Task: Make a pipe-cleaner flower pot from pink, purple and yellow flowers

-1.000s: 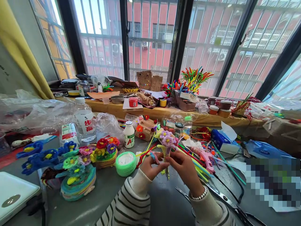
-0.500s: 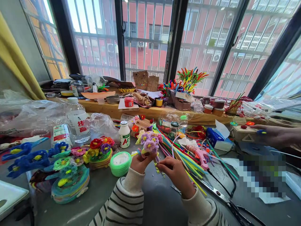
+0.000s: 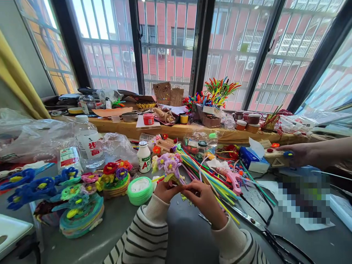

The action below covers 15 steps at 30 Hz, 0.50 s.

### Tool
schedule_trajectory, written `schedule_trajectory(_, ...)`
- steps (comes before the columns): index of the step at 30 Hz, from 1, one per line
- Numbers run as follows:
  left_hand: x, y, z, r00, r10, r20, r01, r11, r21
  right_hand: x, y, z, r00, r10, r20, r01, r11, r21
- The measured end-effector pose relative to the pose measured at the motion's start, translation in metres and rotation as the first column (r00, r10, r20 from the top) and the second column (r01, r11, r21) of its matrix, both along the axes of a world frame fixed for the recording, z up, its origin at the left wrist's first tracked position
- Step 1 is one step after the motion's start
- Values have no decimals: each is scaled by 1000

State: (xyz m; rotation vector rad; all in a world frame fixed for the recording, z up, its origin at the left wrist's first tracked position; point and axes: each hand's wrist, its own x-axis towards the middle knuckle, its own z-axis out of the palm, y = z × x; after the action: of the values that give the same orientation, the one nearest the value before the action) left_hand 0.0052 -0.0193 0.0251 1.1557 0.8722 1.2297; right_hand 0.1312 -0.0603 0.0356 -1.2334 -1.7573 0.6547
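My left hand (image 3: 164,190) and my right hand (image 3: 202,198) meet over the grey table, both gripping the stem of a small pipe-cleaner bouquet (image 3: 168,165) with purple and yellow flowers. The bouquet leans up and to the left above my fingers. A roll of green floral tape (image 3: 139,190) lies just left of my left hand. A loose fan of coloured pipe cleaners (image 3: 209,176) spreads to the right of my hands. Both sleeves are striped black and white.
Finished blue and multicoloured flower pieces (image 3: 68,190) crowd the left. A small white bottle (image 3: 144,157), a water bottle (image 3: 88,141), a pink glue gun (image 3: 230,175), scissors (image 3: 255,223) and a tissue box (image 3: 251,157) lie around. Another person's hand (image 3: 298,154) reaches in from the right.
The bouquet has tipped from upright to leaning left and moved lower with my hands. Another person's hand has come into view at the right and reached further in.
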Motion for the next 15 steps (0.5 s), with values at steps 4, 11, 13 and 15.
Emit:
schedule_trajectory(4, 0, 0, 1, 999, 40, -18, -39, 998, 52, -3, -1, 4, 996, -68, 57, 67, 997, 23)
schedule_trajectory(11, -1, 3, 0, 998, 56, -33, -53, 997, 64, -5, 2, -1, 996, -76, 53, 76, 997, 4)
schedule_trajectory(13, 0, 0, 2, 1000, 20, -5, -20, 999, 43, -6, 4, -3, 998, -48, 39, 49, 999, -8)
schedule_trajectory(15, 0, -2, 4, 999, 44, 14, -44, 998, 39, -5, 4, -3, 1000, -24, 15, 25, 999, -27)
